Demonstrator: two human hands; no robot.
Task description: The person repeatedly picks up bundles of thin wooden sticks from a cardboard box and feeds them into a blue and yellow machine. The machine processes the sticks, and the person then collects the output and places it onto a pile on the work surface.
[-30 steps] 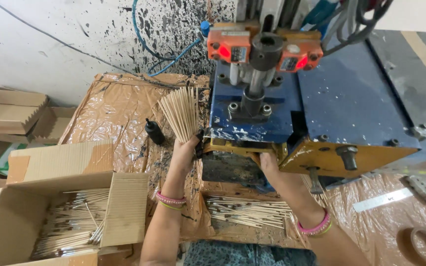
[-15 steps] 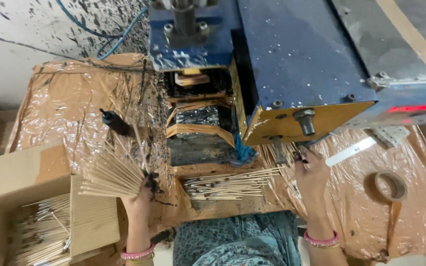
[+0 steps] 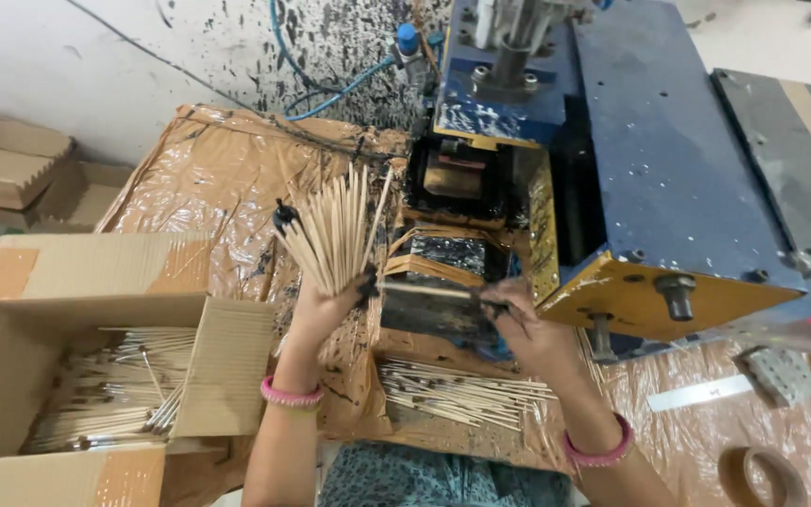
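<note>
A fanned bundle of thin pale bamboo sticks (image 3: 335, 225) is gripped at its lower end by the left hand (image 3: 323, 305), fingers curled tight round the base so the tips splay out toward 12 o'clock. Held that way, probably so single sticks can be peeled off easily.

One single stick (image 3: 424, 290) is pinched between the fingertips of the right hand (image 3: 523, 324), laid almost level and pointing toward 9 o'clock, its far end touching the base of the bundle. It sits right in front of the dark, paste-smeared opening (image 3: 443, 253) of the blue and yellow metal machine (image 3: 650, 188), which fills the view from 12 to 3 o'clock. That spot looks chosen so the stick lines up with the opening, though that's only a guess.

The sticks look plain, light tan, straight and very slim; black smudges are seen on the fingers and around the bundle's base.

A loose pile of dark-coated sticks (image 3: 457, 399) is spread out at 6 o'clock, just below the right hand, on crinkled brown plastic sheeting (image 3: 199, 178). At 8 o'clock an open cardboard box (image 3: 227, 361) is filled with more sticks. A roll of brown tape (image 3: 767, 474) lies at 4 o'clock.
</note>
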